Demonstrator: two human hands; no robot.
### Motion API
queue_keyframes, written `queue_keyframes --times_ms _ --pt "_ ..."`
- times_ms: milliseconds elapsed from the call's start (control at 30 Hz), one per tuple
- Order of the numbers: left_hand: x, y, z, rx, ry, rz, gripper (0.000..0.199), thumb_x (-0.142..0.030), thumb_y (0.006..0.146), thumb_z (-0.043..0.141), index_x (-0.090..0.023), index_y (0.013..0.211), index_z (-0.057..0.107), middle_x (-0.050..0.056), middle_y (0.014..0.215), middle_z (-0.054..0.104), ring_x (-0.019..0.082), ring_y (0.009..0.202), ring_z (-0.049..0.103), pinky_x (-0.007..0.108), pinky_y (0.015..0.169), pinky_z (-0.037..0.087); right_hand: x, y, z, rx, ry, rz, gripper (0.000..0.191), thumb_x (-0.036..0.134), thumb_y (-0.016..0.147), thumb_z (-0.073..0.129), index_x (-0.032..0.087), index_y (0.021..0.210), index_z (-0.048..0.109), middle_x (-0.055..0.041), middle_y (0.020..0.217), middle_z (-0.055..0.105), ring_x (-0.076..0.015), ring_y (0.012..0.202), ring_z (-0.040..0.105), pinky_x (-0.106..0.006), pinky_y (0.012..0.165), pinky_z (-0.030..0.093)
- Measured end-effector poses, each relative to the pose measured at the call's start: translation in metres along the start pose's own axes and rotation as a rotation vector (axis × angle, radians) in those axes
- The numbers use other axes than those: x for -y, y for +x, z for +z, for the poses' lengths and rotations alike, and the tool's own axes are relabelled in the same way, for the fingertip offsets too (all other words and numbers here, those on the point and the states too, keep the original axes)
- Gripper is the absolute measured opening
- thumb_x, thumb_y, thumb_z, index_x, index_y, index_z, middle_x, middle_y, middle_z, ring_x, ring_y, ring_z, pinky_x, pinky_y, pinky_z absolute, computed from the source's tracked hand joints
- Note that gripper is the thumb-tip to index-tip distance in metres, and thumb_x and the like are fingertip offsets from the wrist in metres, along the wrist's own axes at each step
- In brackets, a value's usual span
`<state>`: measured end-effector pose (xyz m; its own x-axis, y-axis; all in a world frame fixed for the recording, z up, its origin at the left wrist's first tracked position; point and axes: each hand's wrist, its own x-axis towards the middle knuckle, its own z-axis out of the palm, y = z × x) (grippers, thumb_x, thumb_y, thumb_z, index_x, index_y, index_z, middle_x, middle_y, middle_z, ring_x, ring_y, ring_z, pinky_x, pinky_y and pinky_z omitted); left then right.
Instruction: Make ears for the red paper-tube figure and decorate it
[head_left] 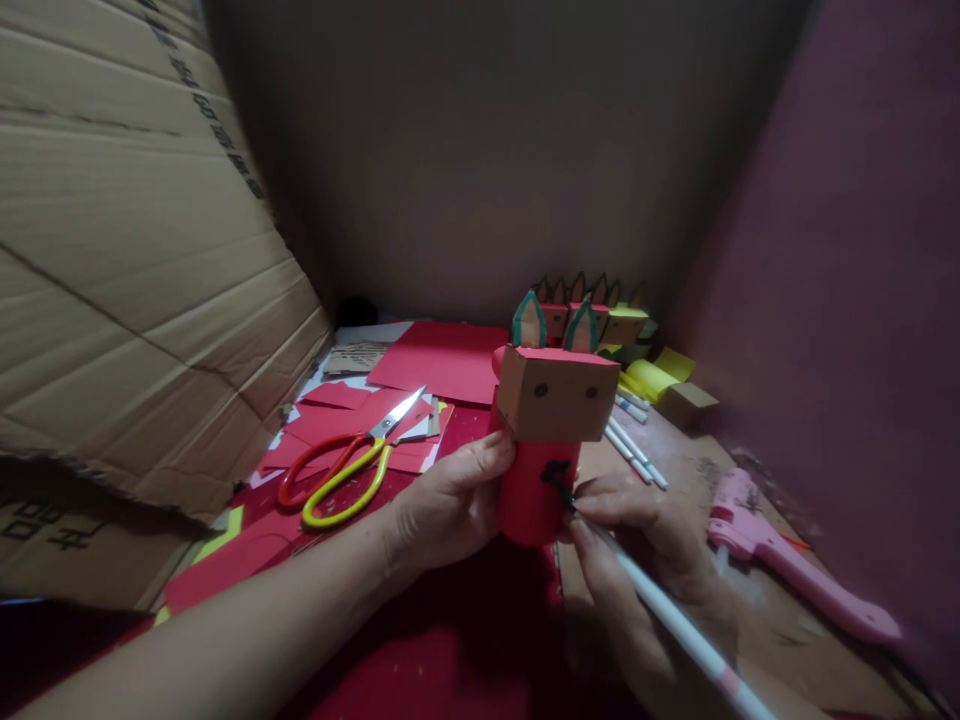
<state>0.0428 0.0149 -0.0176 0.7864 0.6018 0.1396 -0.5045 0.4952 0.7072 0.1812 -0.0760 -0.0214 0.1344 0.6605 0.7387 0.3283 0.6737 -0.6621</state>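
My left hand (pixel 469 490) is closed round the left side of a red paper animal figure (pixel 529 505), holding it upright. The figure has a box-shaped cardboard head with two drawn eyes and two pointed ears edged in green. In my right hand (pixel 652 550) is a white marker pen (pixel 671 620), pinched close to its tip. That dark tip touches the red body beside a black drawn mark. To the left of my left hand lie scissors (pixel 356 455) with one red and one yellow handle, blades spread apart.
Red paper sheets (pixel 450 360) and scraps lie at the left and back. Behind the figure stand several similar figures (pixel 622 325). More white pens (pixel 634 450), yellow paper (pixel 660 378) and a pink glue gun (pixel 787 565) are on the right. A large cardboard panel (pixel 135 260) rises at the left.
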Motion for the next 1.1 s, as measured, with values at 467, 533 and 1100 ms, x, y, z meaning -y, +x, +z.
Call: queue_keyframes --times_ms 467,533,1100 --pt "0.0007 -0.0001 -0.0032 0.044 0.001 -0.002 0.039 -0.038 0.082 0.061 -0.012 0.11 0.062 0.011 0.099 0.067 0.023 0.092 0.063 0.037 0.09 0.048 -0.0004 0.0026 0.001 -0.025 0.006 -0.025 0.027 0.001 0.082 0.05 0.023 0.098 0.053 0.001 0.096 0.057 -0.0092 0.094 0.057 -0.018 0.084 0.047" --pt "0.0005 -0.0002 -0.0032 0.028 0.006 -0.007 0.04 -0.039 0.081 0.062 -0.012 0.11 0.062 0.012 0.101 0.067 0.024 0.096 0.062 0.036 0.09 0.048 0.0002 0.0034 0.0012 -0.02 -0.002 -0.016 0.026 0.001 0.083 0.05 0.022 0.097 0.053 0.0009 0.096 0.057 -0.0092 0.094 0.057 -0.018 0.083 0.047" --pt "-0.0007 0.002 -0.0038 0.179 0.005 0.004 0.042 -0.036 0.094 0.039 -0.007 0.118 0.058 0.016 0.112 0.064 0.022 0.099 0.063 0.034 0.098 0.041 0.0025 0.0042 0.0007 -0.078 0.024 0.05 0.021 0.006 0.084 0.05 0.024 0.095 0.053 0.0008 0.085 0.054 -0.0115 0.078 0.057 -0.021 0.064 0.049"
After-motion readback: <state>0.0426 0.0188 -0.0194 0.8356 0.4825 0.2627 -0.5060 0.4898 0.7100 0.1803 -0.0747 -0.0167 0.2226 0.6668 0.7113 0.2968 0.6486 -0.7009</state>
